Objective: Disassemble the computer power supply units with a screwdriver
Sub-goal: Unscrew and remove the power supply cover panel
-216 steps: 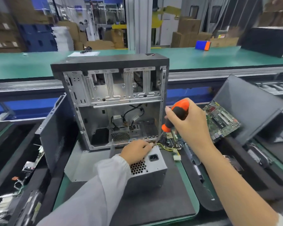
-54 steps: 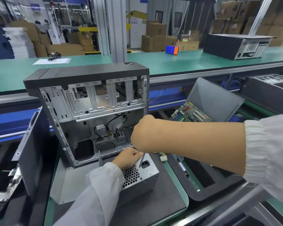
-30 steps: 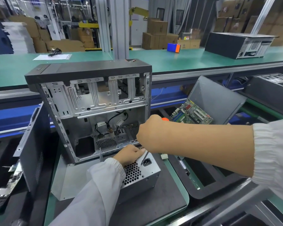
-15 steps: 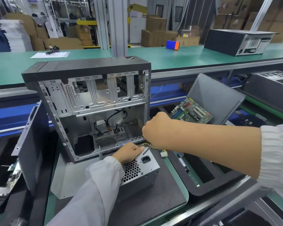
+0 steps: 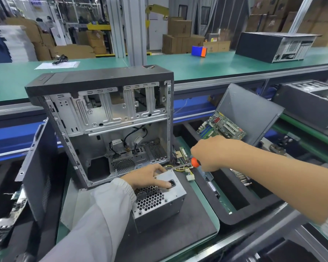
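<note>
Head view: power supply unit point(image 5: 159, 201) sits on dark mat point(image 5: 178, 241), just in front of open computer case point(image 5: 106, 118), near mat's right edge. Left hand point(image 5: 147, 175) rests on unit's top, fingers spread and fairly straight, thumb at socket. Right hand point(image 5: 208, 153) grips screwdriver point(image 5: 194, 162), fingers curled round orange handle, shaft pointing left toward wire bundle point(image 5: 182, 168) at unit's back right corner. Black tray point(image 5: 233, 203) lies right of mat; motherboard point(image 5: 221, 128) leans behind right hand.

My right hand point(image 5: 208, 155) has swung the screwdriver point(image 5: 194, 162) off the power supply point(image 5: 159, 197) toward frame right, while my left hand point(image 5: 147, 175) has flattened across its top.
</note>
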